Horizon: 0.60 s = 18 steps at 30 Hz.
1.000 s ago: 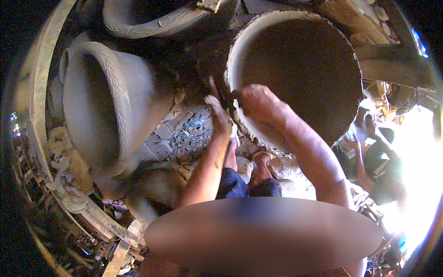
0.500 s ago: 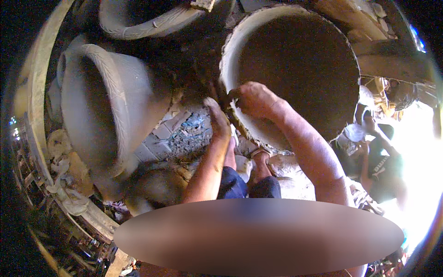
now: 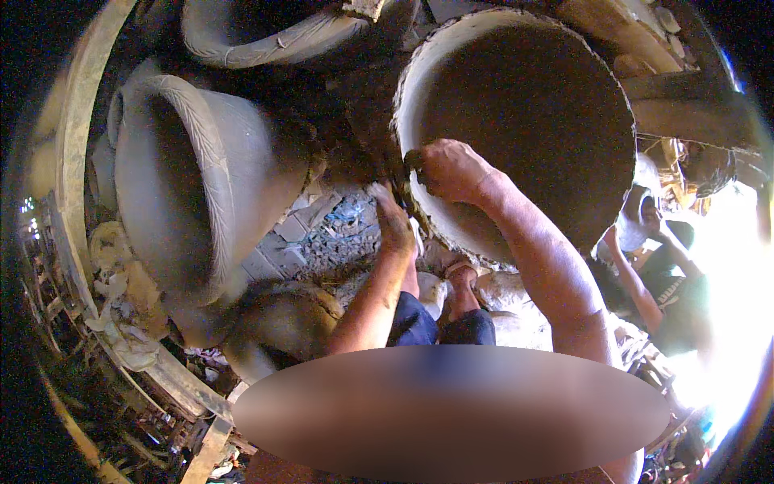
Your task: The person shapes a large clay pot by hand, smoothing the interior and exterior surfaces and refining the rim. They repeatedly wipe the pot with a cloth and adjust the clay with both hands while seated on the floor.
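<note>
A large round grey pot (image 3: 532, 137) with a rough, pale, ragged rim stands before me, its inside dark. My right hand (image 3: 455, 169) reaches inside its left edge, fingers curled against the inner wall near the rim; what they hold, if anything, is hidden. My left hand (image 3: 391, 216) is at the outside of the same pot's left side, fingers extended upward along the wall. To the left, a tapered grey pot (image 3: 214, 137) with a patterned thick rim lies tilted.
Another pot (image 3: 242, 50) is at top left. Rubble and tiles (image 3: 318, 234) lie below, near my feet and pale sacks (image 3: 516, 327). Wooden beams (image 3: 76, 161) border the space. At right, a co-worker (image 3: 661, 298) handles a smaller grey piece (image 3: 641, 210) beside a bright opening.
My right hand has moved slightly up along the inner wall; my left hand has shifted slightly right and down. The co-worker's arms and grey piece have shifted.
</note>
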Motion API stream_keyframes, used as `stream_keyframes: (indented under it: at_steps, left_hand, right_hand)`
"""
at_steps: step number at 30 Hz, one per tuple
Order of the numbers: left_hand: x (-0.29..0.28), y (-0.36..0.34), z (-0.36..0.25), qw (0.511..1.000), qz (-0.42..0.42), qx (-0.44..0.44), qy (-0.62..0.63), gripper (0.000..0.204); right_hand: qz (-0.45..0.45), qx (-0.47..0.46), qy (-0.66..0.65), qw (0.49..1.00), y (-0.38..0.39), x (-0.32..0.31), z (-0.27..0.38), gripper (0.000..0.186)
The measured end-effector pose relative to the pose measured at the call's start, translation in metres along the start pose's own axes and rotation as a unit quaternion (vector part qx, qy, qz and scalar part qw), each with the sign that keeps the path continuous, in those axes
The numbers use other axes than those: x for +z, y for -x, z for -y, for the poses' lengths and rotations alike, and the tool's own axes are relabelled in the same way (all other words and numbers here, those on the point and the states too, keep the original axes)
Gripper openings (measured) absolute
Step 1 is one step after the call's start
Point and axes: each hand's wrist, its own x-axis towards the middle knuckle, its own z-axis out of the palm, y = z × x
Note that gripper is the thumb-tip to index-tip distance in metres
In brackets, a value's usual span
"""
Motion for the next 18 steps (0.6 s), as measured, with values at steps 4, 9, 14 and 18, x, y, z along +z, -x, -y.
stream_keyframes:
  at_steps: [4,9,14,18]
  left_hand:
    - [0.003,-0.011,0.011,0.664,0.209,-0.140,0.704,0.056]
    - [-0.019,-0.057,0.009,0.292,0.427,-0.247,0.820,0.053]
    - [-0.017,-0.031,0.003,0.266,0.381,-0.199,0.863,0.061]
    - [0.001,-0.010,0.005,0.265,0.272,-0.133,0.915,0.079]
  right_hand:
    - [0.016,0.016,0.087,0.996,0.025,0.030,0.019,0.028]
    - [-0.087,-0.013,0.025,0.996,0.052,0.046,0.021,0.027]
    - [0.000,-0.007,-0.002,1.000,-0.005,0.013,-0.003,0.031]
    - [-0.004,0.030,0.036,0.999,0.014,0.032,0.014,0.033]
